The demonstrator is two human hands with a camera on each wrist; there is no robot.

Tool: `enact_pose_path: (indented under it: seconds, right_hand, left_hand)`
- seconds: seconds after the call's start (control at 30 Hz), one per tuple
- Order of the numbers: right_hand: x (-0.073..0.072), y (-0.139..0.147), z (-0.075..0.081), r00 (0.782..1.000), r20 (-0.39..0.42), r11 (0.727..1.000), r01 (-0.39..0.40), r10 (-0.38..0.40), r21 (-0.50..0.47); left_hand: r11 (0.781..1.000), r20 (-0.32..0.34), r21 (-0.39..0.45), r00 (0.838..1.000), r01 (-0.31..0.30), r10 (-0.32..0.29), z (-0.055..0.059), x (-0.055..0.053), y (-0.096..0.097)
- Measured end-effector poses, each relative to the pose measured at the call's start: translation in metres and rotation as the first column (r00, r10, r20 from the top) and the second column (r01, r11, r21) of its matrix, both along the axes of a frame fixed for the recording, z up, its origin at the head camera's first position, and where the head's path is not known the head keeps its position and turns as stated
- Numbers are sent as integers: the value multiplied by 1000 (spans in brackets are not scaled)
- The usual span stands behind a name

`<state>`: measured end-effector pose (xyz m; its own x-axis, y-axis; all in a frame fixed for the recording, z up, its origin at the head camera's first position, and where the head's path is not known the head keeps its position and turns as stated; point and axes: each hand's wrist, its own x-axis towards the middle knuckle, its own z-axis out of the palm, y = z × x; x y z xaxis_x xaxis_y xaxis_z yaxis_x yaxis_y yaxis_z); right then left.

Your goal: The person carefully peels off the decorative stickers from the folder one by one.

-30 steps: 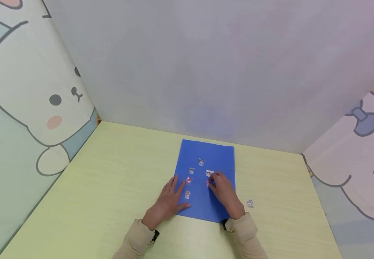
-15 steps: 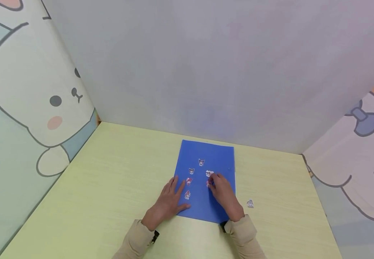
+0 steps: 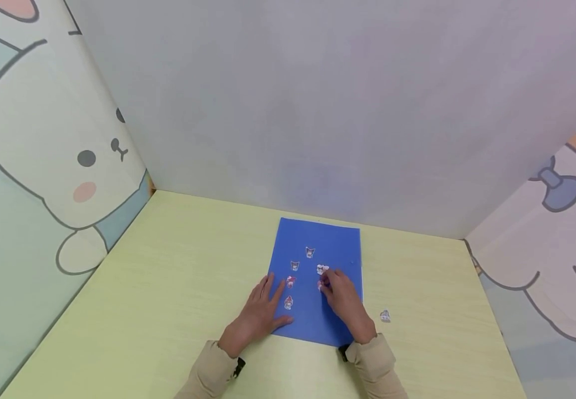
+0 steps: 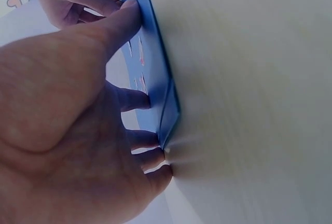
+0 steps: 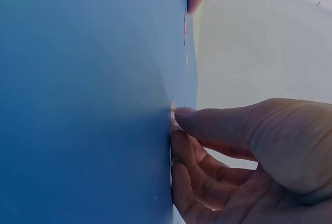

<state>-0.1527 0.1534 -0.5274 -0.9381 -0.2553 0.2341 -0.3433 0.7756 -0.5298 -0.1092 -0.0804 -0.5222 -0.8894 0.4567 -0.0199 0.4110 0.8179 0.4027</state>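
Note:
A blue folder lies on the table, with several small cartoon stickers on its surface. My left hand rests on its left edge with fingers spread, the thumb by the near edge. Over the folder's right half, my right hand pinches a small pink-and-white sticker between thumb and fingertips, right at the surface. Part of that sticker is hidden by the fingers. A white sticker with dark markings sits just beyond them. In the right wrist view the thumb and curled fingers touch the sticker's edge.
Down the folder's left half run a red-hooded sticker, a pink one and a dark-eared one. Another dark-eared sticker is farther back. A loose sticker lies on the table to the right. A pale wall stands behind.
The head view has shifted very slightly. Both hands keep almost the same place on the folder, and the right fingers stay on the pink-and-white sticker.

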Motion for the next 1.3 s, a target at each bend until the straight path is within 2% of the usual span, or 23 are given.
enact_pose_path:
  seconds: [0.5,0.87,1.1,1.3]
  right_hand:
    - [0,-1,-3,1000,1,1000,1,-1,-28]
    - [-4,-3,-7,997,-74,999,25,-29,-45]
    - [-2,-1,-7,996,-90,999,13,-18,-52]
    - [-2,0,-8,994,-109,998,-3,-4,-61]
  left_hand:
    - [1000,9,6,1000,-5,5,-2,0,0]
    - [1000,8,20,1000,-1,1,-3,0,0]
    - [999,-48,38,999,12,-10,-7,0,0]
    - [1000,-10,11,1000,2,-2,-6,0,0]
